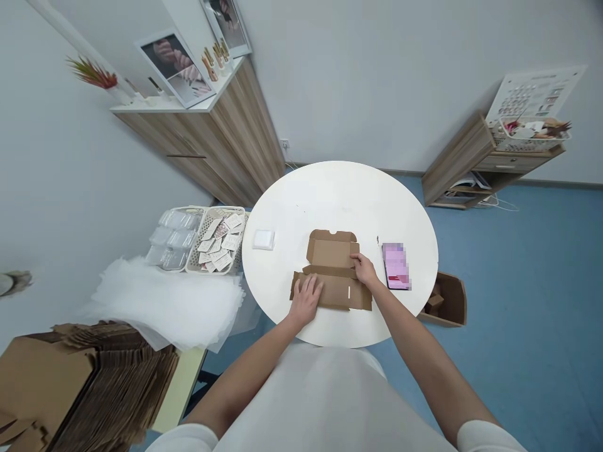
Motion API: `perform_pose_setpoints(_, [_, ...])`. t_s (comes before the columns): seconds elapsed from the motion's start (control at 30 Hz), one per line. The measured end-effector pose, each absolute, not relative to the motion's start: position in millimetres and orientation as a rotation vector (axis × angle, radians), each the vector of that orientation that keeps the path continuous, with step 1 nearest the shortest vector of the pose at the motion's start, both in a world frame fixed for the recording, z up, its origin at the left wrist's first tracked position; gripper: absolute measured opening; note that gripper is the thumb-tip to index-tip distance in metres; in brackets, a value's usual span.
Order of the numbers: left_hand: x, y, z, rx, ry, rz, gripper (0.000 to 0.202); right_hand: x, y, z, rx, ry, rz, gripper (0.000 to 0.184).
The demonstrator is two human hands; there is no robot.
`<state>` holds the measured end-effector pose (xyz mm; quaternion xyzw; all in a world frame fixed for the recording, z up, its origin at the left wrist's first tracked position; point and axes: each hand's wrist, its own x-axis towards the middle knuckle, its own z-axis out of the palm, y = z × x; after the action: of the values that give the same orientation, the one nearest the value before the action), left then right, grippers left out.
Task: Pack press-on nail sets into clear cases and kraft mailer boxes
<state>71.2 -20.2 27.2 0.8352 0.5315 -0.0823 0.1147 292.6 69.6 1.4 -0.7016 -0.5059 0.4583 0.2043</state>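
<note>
A flat, unfolded brown cardboard mailer box (333, 254) lies on the round white table (339, 188), its lid part away from me and its base part near me. My left hand (306, 300) rests on the left of the base part, fingers stretched out over the cardboard. At the right edge of the lid, my right hand (365, 270) has its thumb and fingers closed on a side flap. Right of the box lies a phone (396, 266) with a pink screen, partly pixelated. A small white packet (263, 239) is at the table's left.
Left of the table stand a white basket of printed cards (217, 243), clear plastic packs (173, 237), a pile of white translucent sheets (164, 301) and stacked flat cardboard (117, 389). A brown box (455, 301) sits on the floor at right. Wooden cabinets (245, 125) stand behind.
</note>
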Motion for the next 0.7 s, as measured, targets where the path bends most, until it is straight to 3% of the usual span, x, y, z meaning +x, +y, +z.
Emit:
perform_pose_setpoints(0.2, [82,1,32,2.538,1.591,-0.349,0.098,295,54,16,-1.920,-1.663,1.257,0.037])
perform_pose_setpoints(0.33, [83,9,27,2.559,1.519,-0.414,0.101,295,46,20,-1.901,-1.834,1.271,0.040])
perform_pose_setpoints(0.43, [80,8,22,2.555,1.488,-0.386,0.099,292,35,26,-2.019,-2.000,1.063,0.043])
perform_pose_setpoints(0.53, [78,6,19,2.548,1.484,-0.344,0.099,282,19,31,-2.025,-2.256,0.681,0.067])
perform_pose_setpoints(0.63, [80,5,18,2.539,1.497,-0.298,0.099,267,4,30,-1.745,-2.663,0.545,0.102])
perform_pose_setpoints(0.7, [81,5,19,2.525,1.503,-0.266,0.099,258,-3,24,-1.673,-2.814,0.463,0.116])
